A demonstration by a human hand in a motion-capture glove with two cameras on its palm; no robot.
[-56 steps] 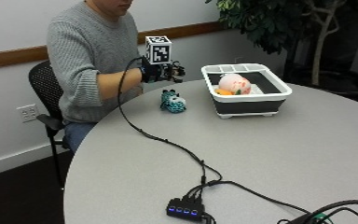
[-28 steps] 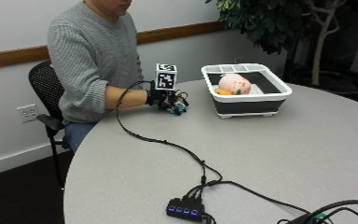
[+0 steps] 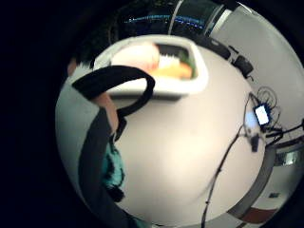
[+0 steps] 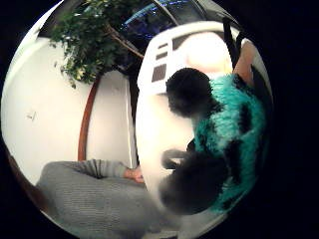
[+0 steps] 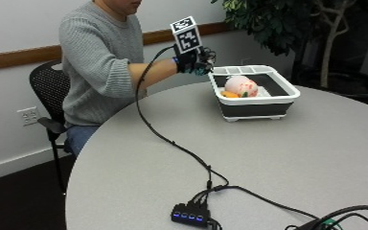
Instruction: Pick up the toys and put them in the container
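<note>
Teal-and-black fuzzy plush toy (image 4: 227, 144) gripped in gloved right hand (image 5: 190, 61).

The gloved right hand (image 5: 190, 62) covers most of the fuzzy teal-and-black plush toy (image 5: 203, 64); the white container's (image 5: 286, 88) orange toy (image 5: 230, 94) is half hidden.

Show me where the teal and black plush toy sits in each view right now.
Outside view: teal and black plush toy gripped in the gloved right hand, raised beside the container.
Thumb side palm view: toy fills the picture, close to the palm.
Little finger side palm view: a teal sliver behind the strap.
Shared landmark: the white-rimmed container.
</note>
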